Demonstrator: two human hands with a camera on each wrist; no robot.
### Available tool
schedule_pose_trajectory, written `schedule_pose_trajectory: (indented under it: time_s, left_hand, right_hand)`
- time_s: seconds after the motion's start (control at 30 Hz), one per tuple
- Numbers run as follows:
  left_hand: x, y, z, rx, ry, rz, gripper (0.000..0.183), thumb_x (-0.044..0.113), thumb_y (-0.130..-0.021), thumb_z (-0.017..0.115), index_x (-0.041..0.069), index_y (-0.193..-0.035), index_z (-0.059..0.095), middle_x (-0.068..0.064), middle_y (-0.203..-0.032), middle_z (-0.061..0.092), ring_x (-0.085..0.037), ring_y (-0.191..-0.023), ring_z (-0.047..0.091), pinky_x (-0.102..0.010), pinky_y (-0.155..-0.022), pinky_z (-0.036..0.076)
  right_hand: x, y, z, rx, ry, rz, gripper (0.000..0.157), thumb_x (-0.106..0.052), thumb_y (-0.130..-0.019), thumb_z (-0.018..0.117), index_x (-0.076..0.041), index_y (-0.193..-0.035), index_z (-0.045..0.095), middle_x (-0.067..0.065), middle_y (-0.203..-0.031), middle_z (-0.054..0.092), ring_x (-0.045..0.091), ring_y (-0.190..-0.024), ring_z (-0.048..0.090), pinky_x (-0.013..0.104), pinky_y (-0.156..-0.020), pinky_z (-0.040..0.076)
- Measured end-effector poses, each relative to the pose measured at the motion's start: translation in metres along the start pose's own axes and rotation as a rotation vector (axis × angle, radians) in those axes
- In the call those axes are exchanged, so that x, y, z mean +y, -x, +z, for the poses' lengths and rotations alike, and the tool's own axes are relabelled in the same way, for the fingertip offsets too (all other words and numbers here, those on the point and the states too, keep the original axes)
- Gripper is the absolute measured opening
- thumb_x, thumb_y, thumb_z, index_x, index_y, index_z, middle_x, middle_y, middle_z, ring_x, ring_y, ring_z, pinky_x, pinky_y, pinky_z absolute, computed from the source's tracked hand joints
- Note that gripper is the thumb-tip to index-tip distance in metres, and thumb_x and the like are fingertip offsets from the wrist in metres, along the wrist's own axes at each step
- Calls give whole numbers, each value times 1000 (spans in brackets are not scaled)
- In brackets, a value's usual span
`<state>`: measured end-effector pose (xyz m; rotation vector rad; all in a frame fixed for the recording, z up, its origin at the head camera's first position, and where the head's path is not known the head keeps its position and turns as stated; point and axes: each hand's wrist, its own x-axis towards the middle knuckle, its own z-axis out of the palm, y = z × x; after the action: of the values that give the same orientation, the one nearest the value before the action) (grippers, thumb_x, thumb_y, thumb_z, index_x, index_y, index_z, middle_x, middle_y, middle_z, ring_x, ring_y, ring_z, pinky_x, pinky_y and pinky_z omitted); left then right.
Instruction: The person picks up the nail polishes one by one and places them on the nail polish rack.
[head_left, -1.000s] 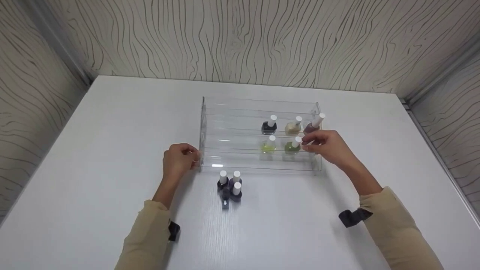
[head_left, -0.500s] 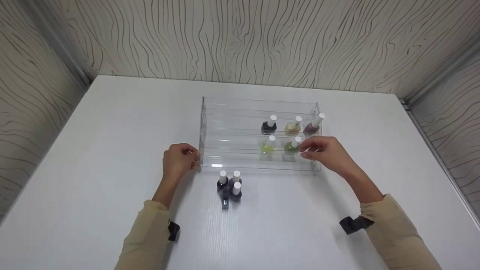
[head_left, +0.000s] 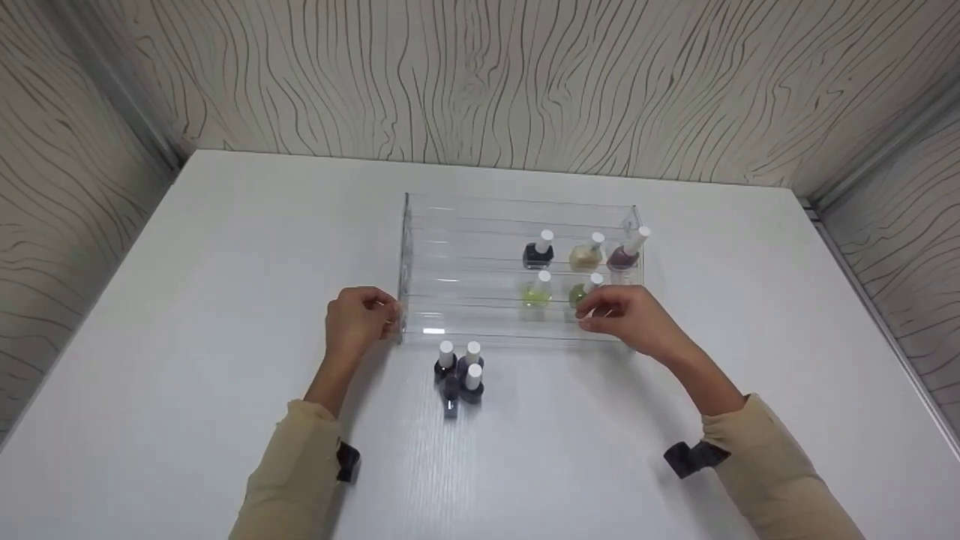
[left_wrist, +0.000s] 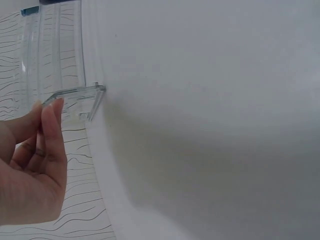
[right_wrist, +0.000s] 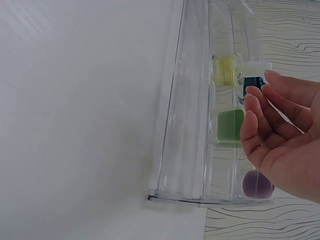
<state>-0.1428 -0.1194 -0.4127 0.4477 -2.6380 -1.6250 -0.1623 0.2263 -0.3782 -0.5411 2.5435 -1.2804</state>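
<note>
A clear plastic tiered rack [head_left: 465, 301] stands on the white counter [head_left: 225, 300], bearing five small white-capped glass nail-polish bottles [head_left: 585, 258]. The left hand [head_left: 356, 322] pinches its left edge; the right hand's [head_left: 630, 321] loosely curved, parted fingers hold nothing beside the green bottle [right_wrist: 229, 125].

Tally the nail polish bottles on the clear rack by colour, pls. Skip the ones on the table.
Dark bottle: 1
Cream bottle: 1
Purple bottle: 1
Yellow bottle: 1
Green bottle: 1
Total on the rack: 5
</note>
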Motion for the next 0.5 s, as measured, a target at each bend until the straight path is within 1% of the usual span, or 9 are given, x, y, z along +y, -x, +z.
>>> schedule_pose_trajectory:
  time_s: [0.2,0.3,0.5]
  left_hand:
    - [-1,0,0,1,17,17,6,-1,-81,62,-3,-80,67,-10,-67,58,-11,-49,57,-20,-47,50]
    - [-1,-1,1,-3,12,2,6,0,-82,61,-3,-81,67,-10,-68,58,-12,-50,57,-20,-48,50]
    - [-1,-1,0,-9,5,-23,7,1,-82,61,-3,-82,67,-10,-69,57,-13,-51,57,-21,-49,51]
  right_hand:
    - [-3,-3,12,-28,-15,-48,19,-3,-79,68,5,-95,66,13,-91,64,19,-80,56,22,-68,49]
    - [-5,-5,18,-35,-18,-63,18,-3,-78,69,5,-94,66,13,-91,64,18,-80,56,22,-68,48]
    - [-10,-7,29,-56,-28,-65,17,-4,-78,69,3,-93,67,12,-90,65,18,-79,56,23,-68,48]
